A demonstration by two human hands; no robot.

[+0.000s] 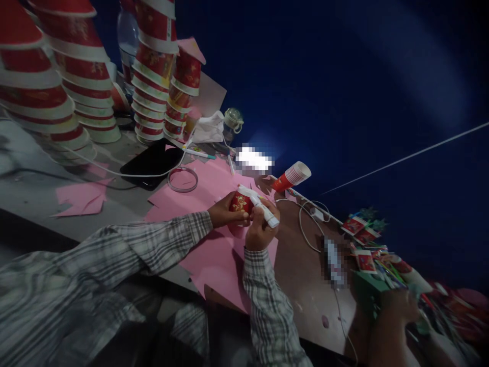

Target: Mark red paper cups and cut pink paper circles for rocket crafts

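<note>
My left hand (222, 212) is closed around a small red paper cup (240, 202) with a gold print. Between the fingers of my right hand (261, 232) is a white pen-shaped tube (268, 214), slanting up to the left. Its upper end lies against or just over the cup; I cannot tell whether they touch. Beneath both hands, pink paper sheets (214, 250) overlap on the table. A grey ring (182, 189), perhaps a roll of tape, lies on the pink paper to the left.
Tall stacks of red-and-white paper cups (148, 102) stand at the left, near a black phone (151, 163). A tilted cup stack (292, 177) lies behind my hands. White cables (301, 224) cross the table. Another person's arm (393, 321) reaches in at lower right.
</note>
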